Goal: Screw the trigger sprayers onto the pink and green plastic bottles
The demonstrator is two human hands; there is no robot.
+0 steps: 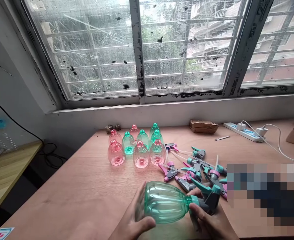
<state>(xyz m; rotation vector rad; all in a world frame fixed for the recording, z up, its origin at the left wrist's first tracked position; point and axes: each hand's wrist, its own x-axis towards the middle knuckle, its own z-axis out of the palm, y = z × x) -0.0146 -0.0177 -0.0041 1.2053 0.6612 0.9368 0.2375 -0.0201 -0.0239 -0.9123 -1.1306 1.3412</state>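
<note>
Daylight enters through a grimy window (184,50) with a peeling, black-flecked frame and bars outside, above a white sill (147,107), beside a pale wall (19,76).

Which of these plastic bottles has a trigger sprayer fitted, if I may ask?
The green bottle between the left hand and right hand; the bottles standing have bare necks.

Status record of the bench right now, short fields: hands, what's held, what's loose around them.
left hand: cupping the body of the green bottle
right hand: at the bottle's neck, below the teal sprayer head
standing bottles: pink and green, clustered, no heads on, ahead of the hands
loose sprayers: pink and teal, heaped right of the standing bottles
surface: wooden table
far edge: power strip under the window
</note>
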